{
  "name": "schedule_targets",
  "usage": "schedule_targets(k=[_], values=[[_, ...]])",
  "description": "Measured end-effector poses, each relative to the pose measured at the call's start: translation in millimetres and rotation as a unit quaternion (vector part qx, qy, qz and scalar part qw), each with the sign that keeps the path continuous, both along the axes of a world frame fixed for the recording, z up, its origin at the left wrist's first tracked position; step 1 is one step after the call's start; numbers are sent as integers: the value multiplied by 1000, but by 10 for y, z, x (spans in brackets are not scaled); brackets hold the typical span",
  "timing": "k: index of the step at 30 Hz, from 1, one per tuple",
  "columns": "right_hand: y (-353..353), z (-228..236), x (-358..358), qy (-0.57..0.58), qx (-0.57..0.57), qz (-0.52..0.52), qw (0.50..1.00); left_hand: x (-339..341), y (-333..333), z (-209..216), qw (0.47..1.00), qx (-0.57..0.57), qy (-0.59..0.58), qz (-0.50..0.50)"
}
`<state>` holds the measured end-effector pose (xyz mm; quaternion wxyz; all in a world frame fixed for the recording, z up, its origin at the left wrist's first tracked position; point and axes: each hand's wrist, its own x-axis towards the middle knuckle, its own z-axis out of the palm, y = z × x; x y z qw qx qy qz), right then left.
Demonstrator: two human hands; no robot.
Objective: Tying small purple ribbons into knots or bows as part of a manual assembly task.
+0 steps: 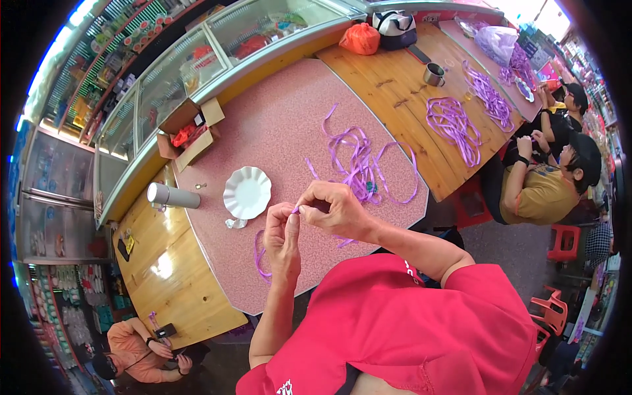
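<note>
Over the pink speckled tabletop (289, 99), my left hand (283, 234) and my right hand (332, 207) meet fingertip to fingertip. Both pinch a small bit of purple ribbon (295, 210). A loop of that colour hangs down beside my left wrist, and a short strand shows under my right forearm. Just beyond my right hand lies a loose tangle of purple ribbon (355, 155), with a small dark green item (371, 187) in it. A white scalloped plate (247, 192) sits to the left of my hands, with a crumpled silvery piece (236, 224) by its near rim.
At the left stand a grey cylindrical flask (173, 195) and an open cardboard box (191, 135) with red contents. Wooden tables (388, 85) flank the pink top. More ribbon (454, 128), a metal mug (434, 74) and an orange bag (359, 39) lie right. Other people sit at both sides.
</note>
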<state>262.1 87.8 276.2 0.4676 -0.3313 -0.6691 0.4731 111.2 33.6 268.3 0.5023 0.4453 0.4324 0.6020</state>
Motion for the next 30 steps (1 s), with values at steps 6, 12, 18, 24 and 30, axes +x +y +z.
schedule_targets(k=[6,12,18,24,30], values=[[49,94,19,87,-321,99,938,-71,43,-85,993,34,114,19],[47,58,6,211,-456,121,856,-7,136,41,905,190,351,151],[51,41,5,238,-476,111,839,-96,166,68,802,282,495,182],[69,119,97,69,-336,106,933,-121,171,34,865,217,434,130],[33,147,129,-73,-33,23,997,-108,171,-12,902,180,384,78]])
